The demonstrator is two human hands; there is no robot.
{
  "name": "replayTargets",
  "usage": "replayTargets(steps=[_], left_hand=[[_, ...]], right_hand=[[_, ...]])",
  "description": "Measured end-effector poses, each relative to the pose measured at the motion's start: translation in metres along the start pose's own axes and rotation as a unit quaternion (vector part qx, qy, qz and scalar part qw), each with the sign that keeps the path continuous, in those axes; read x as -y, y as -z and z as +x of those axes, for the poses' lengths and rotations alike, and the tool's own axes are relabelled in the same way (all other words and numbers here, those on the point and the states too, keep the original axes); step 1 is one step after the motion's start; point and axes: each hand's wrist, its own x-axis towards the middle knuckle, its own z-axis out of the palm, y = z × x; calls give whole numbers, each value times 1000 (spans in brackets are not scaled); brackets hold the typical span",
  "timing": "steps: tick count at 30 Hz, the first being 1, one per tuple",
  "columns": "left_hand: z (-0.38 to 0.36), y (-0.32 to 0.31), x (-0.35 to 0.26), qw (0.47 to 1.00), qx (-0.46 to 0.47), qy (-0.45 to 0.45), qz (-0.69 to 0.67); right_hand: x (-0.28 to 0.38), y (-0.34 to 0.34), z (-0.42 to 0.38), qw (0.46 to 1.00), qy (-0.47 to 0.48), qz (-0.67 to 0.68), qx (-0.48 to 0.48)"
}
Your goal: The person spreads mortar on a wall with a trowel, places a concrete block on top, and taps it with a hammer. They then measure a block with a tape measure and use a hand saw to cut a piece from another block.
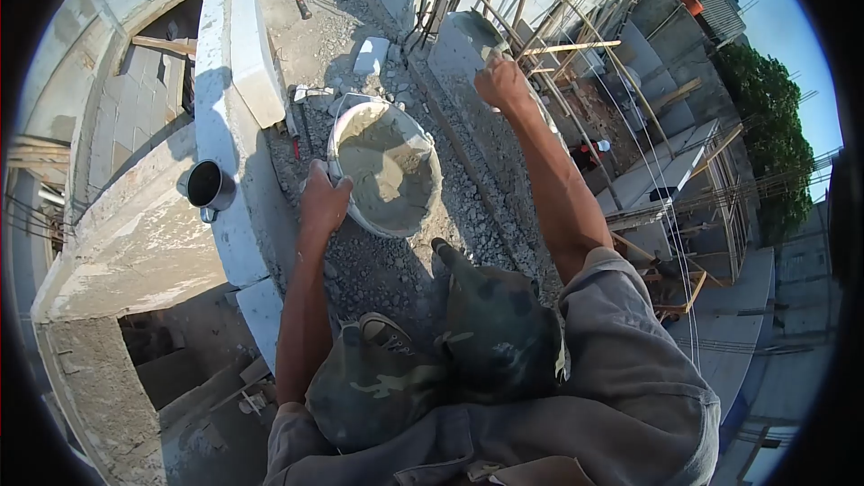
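My left hand (326, 198) grips the near left rim of a white bucket (430, 146) of wet grey mortar (382, 175). The bucket stands tilted on the rubble-strewn floor in front of my knees. Out to the right, my right hand (502, 84) is closed in a fist over the end of a low block wall (453, 52). Only bits of a trowel-like tool show around that fist; its blade cannot be made out. Wet grey mortar (477, 29) lies on the wall's top near the hand.
A dark metal cup (210, 185) stands on the white wall ledge (236, 238) at left. A white block (256, 54) leans there. Further off lie a red-handled hammer (301, 5) and a block piece (371, 56). Beyond the right wall are a drop, timber scaffolding (576, 45) and a person in a white helmet (602, 145).
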Motion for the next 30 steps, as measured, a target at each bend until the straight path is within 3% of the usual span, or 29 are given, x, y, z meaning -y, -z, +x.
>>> replayTargets(steps=[1, 2, 4, 5, 7, 9, 10, 13, 15, 17, 21, 23, 26, 27, 29, 30], left_hand=[[0, 1, -1, 1000, 5, 3, -4], [1, 2, -2, 1000, 9, 5, -7], [0, 3, -4, 1000, 5, 0, -4], [-1, 3, -4, 1000, -3, -1, -6], [-2, 4, -6, 1000, -3, 0, -16], [-1, 3, -3, 1000, 2, 0, -18], [1, 2, 1, 1000, -15, -17, -13], [2, 0, 10, 999, -5, -22, -43], [4, -2, 12, 997, 18, -13, -78], [2, -2, 14, 995, -5, -58, -83], [-7, -6, 1, 988, 29, -57, -142], [-5, -8, 2, 989, 36, -62, -130], [-11, -5, -3, 992, 53, -71, -91], [-11, -4, -5, 989, 54, -83, -106], [-5, -7, 1, 987, 38, -125, -94], [-6, -11, 5, 987, 42, -122, -94]], right_hand=[[0, -6, -1, 994, 22, -107, 31], [3, 9, -13, 994, 16, -106, 31], [21, 60, -41, 996, -85, 37, 16], [8, 62, -36, 994, -19, -86, 64], [3, 87, -65, 985, -140, 100, 25], [-4, 92, -93, 982, -113, 147, -37], [-12, 101, -114, 993, 58, 95, -48], [28, 136, -182, 963, -35, 265, 45], [39, 138, -207, 932, 17, 331, 148], [42, 95, -214, 905, 106, 367, 186], [52, -45, -209, 924, 185, 228, 246], [67, -31, -202, 891, 73, 266, 361], [56, -23, -192, 855, 64, 321, 402], [45, -37, -196, 856, 49, 321, 403], [25, -66, -215, 782, 20, 527, 333], [17, -70, -224, 781, 16, 527, 335]])
